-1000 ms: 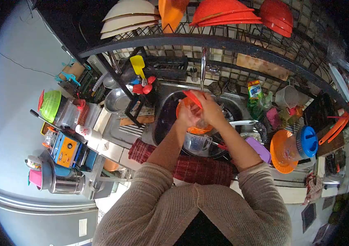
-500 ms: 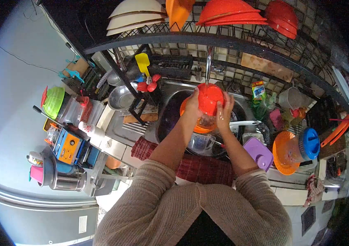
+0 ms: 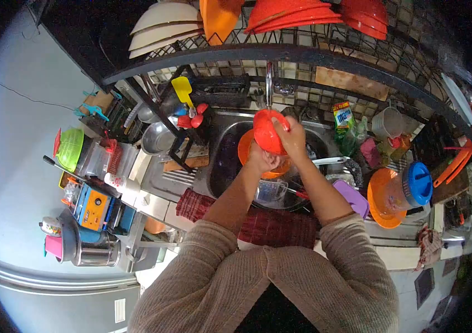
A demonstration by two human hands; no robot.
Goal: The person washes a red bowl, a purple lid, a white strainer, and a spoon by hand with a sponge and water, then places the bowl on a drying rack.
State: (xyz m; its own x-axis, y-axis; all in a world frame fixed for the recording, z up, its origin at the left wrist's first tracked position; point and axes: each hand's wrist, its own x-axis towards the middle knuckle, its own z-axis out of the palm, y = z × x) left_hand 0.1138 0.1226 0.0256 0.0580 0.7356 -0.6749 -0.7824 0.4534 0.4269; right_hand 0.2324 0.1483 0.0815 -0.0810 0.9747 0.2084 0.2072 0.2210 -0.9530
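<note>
A red bowl (image 3: pixel 267 133) is held tilted under the tap (image 3: pixel 270 83), above the sink. My right hand (image 3: pixel 291 136) is closed on its right side, with the thumb over the rim. At the bowl's lower edge is my left hand (image 3: pixel 262 159), its fingers curled and partly hidden against it. Beneath my hands an orange basin (image 3: pixel 244 149) sits in the sink (image 3: pixel 217 161). A clear plastic container (image 3: pixel 269 192) lies in front of that basin. The white handle (image 3: pixel 330 160) of some utensil rests across the sink's right side.
Bowls on the overhead rack (image 3: pixel 247 53) hang low over the sink. To the right are a purple lid (image 3: pixel 351 197), an orange plate (image 3: pixel 377 208), a blue-lidded jug (image 3: pixel 416 184) and a detergent pouch (image 3: pixel 343 117). A metal pan (image 3: pixel 158 139) stands left; a red cloth (image 3: pixel 280 227) lines the front edge.
The red bowl has turned from bottom-up to tilted on its side. My right hand has shifted over its rim, and my left hand has dropped to its lower edge. The view has shifted slightly.
</note>
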